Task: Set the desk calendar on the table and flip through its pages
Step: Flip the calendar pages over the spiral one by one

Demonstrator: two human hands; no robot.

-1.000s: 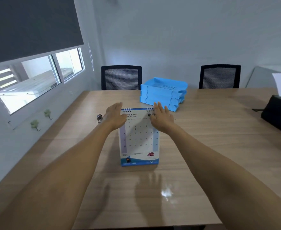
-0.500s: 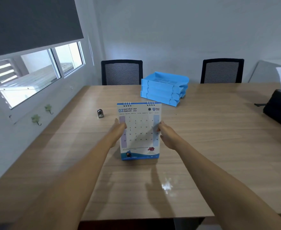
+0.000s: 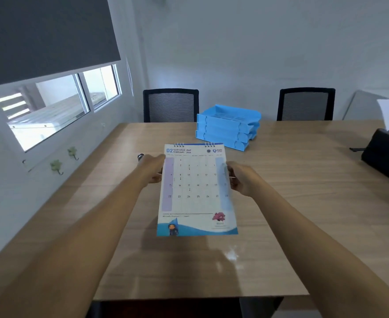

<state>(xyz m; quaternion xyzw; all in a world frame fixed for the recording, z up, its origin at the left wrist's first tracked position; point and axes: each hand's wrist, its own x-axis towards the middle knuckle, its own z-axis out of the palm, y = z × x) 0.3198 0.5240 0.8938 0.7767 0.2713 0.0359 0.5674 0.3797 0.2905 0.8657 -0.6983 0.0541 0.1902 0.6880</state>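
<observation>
A spiral-bound desk calendar shows its February page, white with a blue wave along the bottom. The page is lifted and swung toward me, its lower edge blurred and off the wooden table. My left hand pinches the page's left edge near mid-height. My right hand grips the right edge at about the same height. The calendar's base is hidden behind the raised page.
A stack of blue letter trays stands behind the calendar. A small dark object lies just beyond my left hand. A black bag or device sits at the right edge. Two black chairs stand at the far side.
My hands came down from the calendar's top to its side edges, with February showing. Since then the page has been lifted off the table and swung toward me.
</observation>
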